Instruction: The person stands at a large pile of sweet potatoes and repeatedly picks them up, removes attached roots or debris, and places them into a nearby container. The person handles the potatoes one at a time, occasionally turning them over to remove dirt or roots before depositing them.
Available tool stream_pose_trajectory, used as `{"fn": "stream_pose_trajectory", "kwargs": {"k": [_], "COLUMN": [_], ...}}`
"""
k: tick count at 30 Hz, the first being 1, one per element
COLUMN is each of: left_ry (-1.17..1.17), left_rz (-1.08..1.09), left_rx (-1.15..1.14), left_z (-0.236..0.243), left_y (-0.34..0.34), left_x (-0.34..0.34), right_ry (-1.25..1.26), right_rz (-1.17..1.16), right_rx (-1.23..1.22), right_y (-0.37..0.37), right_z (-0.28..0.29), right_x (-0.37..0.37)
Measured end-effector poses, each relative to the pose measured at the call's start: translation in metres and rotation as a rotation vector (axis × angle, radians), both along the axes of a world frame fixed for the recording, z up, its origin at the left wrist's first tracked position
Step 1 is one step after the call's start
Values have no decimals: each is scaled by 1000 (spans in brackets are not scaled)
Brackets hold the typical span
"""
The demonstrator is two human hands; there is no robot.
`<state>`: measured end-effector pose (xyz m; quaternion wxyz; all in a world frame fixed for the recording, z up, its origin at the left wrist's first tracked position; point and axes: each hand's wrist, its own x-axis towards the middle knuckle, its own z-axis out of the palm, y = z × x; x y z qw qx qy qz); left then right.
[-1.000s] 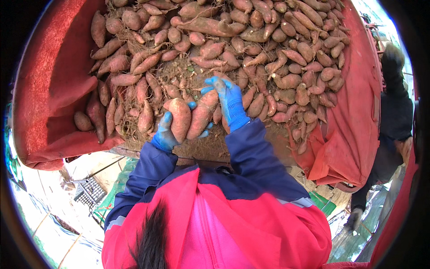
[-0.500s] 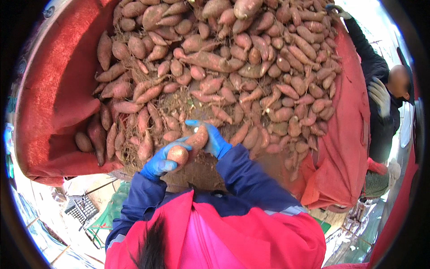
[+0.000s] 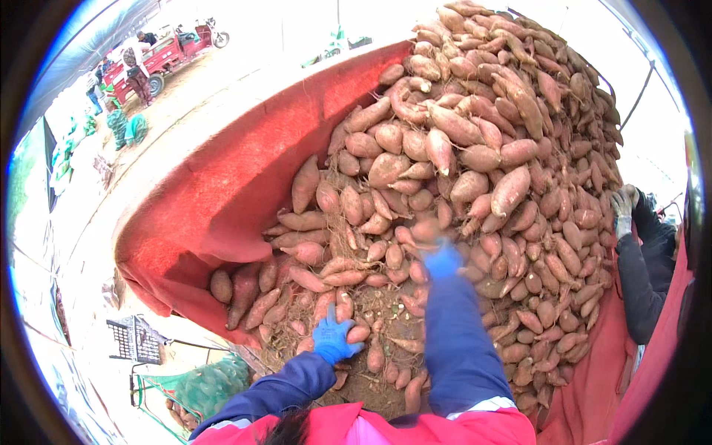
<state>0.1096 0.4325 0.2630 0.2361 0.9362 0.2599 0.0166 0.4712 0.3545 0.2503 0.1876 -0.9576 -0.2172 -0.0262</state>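
A big heap of reddish-brown sweet potatoes [image 3: 512, 189] with thin roots and soil lies in front of me. My left hand [image 3: 334, 340], in a blue glove, is low at the near edge of the heap, closed around a small sweet potato [image 3: 357, 334] that pokes out on its right side. Farther out, my right hand [image 3: 443, 259], also gloved in blue, reaches into the middle of the heap. Motion smears its fingers. A blurred sweet potato [image 3: 426, 230] is just beyond the fingertips; whether they grip it cannot be seen.
Red cloth [image 3: 215, 200] walls the heap on the left and right. At the right edge another person's gloved hand [image 3: 623, 202] touches the heap. A black crate [image 3: 133, 340] and a green net bag [image 3: 211, 386] are at lower left. A red cargo tricycle [image 3: 167, 55] stands far off.
Both hands were together before me, holding sweet potatoes. They have parted: the right went forward into the heap, the left down to its near edge. The view has tilted up and left.
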Motion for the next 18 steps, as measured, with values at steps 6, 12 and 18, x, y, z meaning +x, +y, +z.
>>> {"fn": "stream_pose_trajectory", "kwargs": {"k": [6, 12, 18], "left_ry": [-29, -80, -123], "left_rz": [55, 84, 92], "left_rx": [-75, -37, -8], "left_z": [-9, -19, -25], "left_y": [-1, -5, -7], "left_x": [-5, -6, -7], "right_ry": [13, 98, -69], "right_rz": [335, 546, 591], "right_rx": [-79, -481, 222], "right_y": [-31, -39, -5], "right_z": [-33, 1, 52], "right_x": [-4, -95, -34]}}
